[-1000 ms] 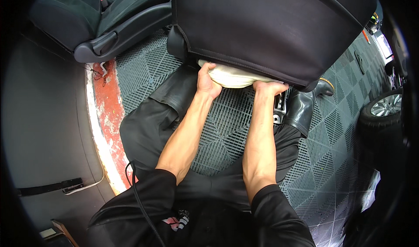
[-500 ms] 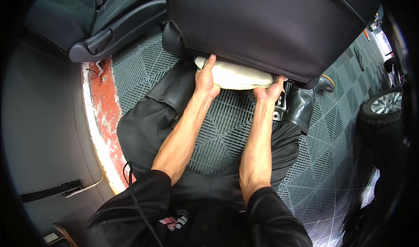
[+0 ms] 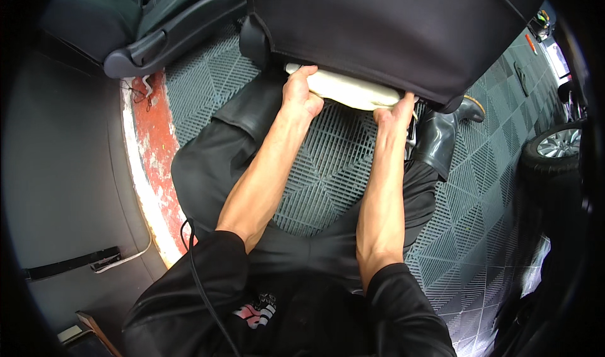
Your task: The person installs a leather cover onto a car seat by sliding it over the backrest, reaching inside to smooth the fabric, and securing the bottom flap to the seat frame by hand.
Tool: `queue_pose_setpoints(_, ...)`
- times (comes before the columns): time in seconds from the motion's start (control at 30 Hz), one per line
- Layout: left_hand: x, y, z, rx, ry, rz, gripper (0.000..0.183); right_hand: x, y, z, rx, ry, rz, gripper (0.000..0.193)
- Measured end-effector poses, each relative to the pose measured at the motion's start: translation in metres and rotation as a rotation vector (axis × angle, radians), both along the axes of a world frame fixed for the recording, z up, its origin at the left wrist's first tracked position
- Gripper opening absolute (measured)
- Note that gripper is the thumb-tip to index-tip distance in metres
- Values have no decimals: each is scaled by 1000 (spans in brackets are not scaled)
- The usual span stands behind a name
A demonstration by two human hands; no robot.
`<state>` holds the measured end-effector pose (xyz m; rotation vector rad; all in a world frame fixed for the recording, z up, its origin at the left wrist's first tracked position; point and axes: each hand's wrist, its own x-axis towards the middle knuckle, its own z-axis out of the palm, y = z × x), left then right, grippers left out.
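A black leather-like seat cover [image 3: 378, 29] fills the upper middle, its near edge facing me. From under that edge shows a strip of cream padding [image 3: 353, 91]. My left hand [image 3: 301, 93] grips the padding's left end, thumb on top and the other fingers mostly hidden beneath. At the right end my right hand [image 3: 394, 112] holds it likewise, its thumb up against the cover's edge. Both forearms reach forward between my spread legs. The inside of the cover and the far part of the padding are hidden.
Another dark seat [image 3: 183, 26] stands at the far left, beside a worn red-and-white strip [image 3: 154, 149]. Grey grid tiles [image 3: 328, 174] cover the floor. A wheel [image 3: 558, 146] is at the right. My black boot [image 3: 435, 143] flanks the cover, and a black cable [image 3: 198, 287] hangs by my left sleeve.
Both hands have shifted forward with the padding, pushing it toward the cover. A narrower strip of padding shows below the cover's edge. The whole view has also shifted slightly.
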<state>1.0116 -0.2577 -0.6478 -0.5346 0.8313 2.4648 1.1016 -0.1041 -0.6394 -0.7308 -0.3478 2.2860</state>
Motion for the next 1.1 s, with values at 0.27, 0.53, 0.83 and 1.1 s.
queue_pose_setpoints(0.27, -11, 10, 25, 78, -32, 22, 19, 48, 33, -24, 208, -199, 89, 44)
queue_pose_setpoints(0.53, -4, 2, 33, 40, 19, 50, 15, 66, 56, -8, 447, -363, 283, 22)
queue_pose_setpoints(0.83, -1, -3, 72, -86, 27, -27, 50, 54, 84, -6, 309, -223, 361, 29)
queue_pose_setpoints(1.1, 20, 12, 10, -354, 756, 173, 31, 52, 74, 7, 268, 5, 366, 28)
